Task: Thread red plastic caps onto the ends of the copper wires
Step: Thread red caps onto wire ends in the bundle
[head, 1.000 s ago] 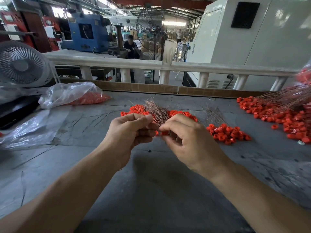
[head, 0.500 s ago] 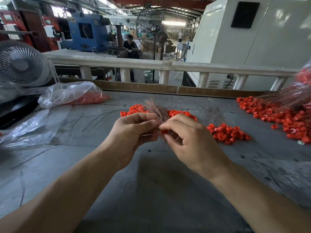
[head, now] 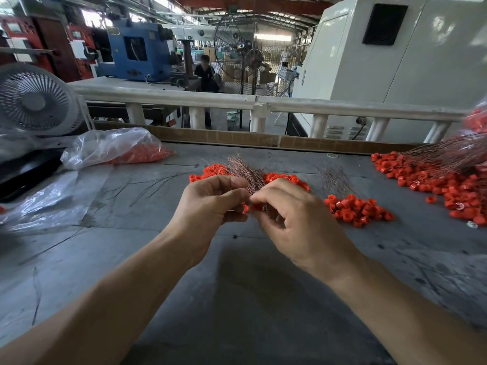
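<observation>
Two bare forearms reach in from the bottom edge over the grey, scuffed worktable [head: 237, 299] and meet at its middle. The left hand [head: 208, 209] has its fingers curled around a bundle of thin copper wires [head: 246, 172], which fans up and away from the fist. The right hand [head: 295, 219] touches it fingertip to fingertip and pinches a small red plastic cap [head: 256, 206] at the lower ends of the wires; a second red cap shows just beside it, under the left fingers. Just beyond the hands lies a heap of loose red caps [head: 284, 178], and to the right a smaller pile of red caps [head: 358, 209] with a few wires sticking up behind it. Far right sits a wide spread of red caps [head: 434, 180] under a sheaf of long copper wires [head: 448, 154]. At left, a clear plastic bag of red caps [head: 116, 148] lies near a white desk fan [head: 34, 101]. Behind the white railing [head: 342, 108] a seated person [head: 205, 72] works beside a blue machine [head: 134, 51].
</observation>
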Demonstrator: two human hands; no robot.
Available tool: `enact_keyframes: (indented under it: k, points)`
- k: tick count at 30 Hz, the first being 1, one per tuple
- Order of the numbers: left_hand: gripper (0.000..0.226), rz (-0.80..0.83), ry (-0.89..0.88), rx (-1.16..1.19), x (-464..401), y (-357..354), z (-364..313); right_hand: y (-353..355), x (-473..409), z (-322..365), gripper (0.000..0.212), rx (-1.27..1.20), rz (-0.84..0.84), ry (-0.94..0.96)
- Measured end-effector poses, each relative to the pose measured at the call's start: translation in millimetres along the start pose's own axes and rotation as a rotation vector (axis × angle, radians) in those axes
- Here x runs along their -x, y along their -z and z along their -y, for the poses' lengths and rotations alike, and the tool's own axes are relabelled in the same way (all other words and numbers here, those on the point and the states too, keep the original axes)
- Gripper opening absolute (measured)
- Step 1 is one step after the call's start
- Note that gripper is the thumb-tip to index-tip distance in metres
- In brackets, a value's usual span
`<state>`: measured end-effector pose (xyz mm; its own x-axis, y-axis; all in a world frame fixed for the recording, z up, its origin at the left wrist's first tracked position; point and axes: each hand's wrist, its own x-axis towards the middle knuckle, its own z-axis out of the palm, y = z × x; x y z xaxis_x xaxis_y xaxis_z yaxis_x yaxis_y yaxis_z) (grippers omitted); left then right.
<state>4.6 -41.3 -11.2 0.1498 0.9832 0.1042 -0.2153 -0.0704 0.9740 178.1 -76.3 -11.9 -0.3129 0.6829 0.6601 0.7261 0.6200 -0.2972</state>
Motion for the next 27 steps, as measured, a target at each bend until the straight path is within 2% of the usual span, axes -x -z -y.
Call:
enact_keyframes:
  k: [6, 10, 14, 17, 20, 27]
  points:
    - [0.011, 0.000, 0.027, 0.081, -1.3, -0.9, -0.2, -1.5, 0.7, -1.9, 0.015, -0.137, -0.060, -0.130]
    - [0.013, 0.018, 0.035, 0.121, -0.5, -2.4, -0.4, -5.7, 2.1, -0.8, 0.021, -0.423, -0.078, -0.344]
    - [0.021, 0.046, 0.019, 0.113, 0.8, -3.2, -2.1, -6.4, 1.0, -1.6, 0.026, -0.558, -0.062, -0.436]
    - [0.023, 0.084, 0.019, -0.033, 4.7, -4.6, -1.0, -6.9, 0.6, -1.2, 0.029, -0.531, -0.079, -0.442]
    - [0.010, 0.101, -0.011, -0.120, 7.7, -6.2, -0.5, -6.2, 1.9, -1.6, 0.029, -0.457, -0.075, -0.415]
    - [0.007, 0.103, -0.133, -0.284, 6.2, -3.9, -0.6, -0.8, 4.0, -8.0, 0.005, -0.183, -0.012, -0.327]
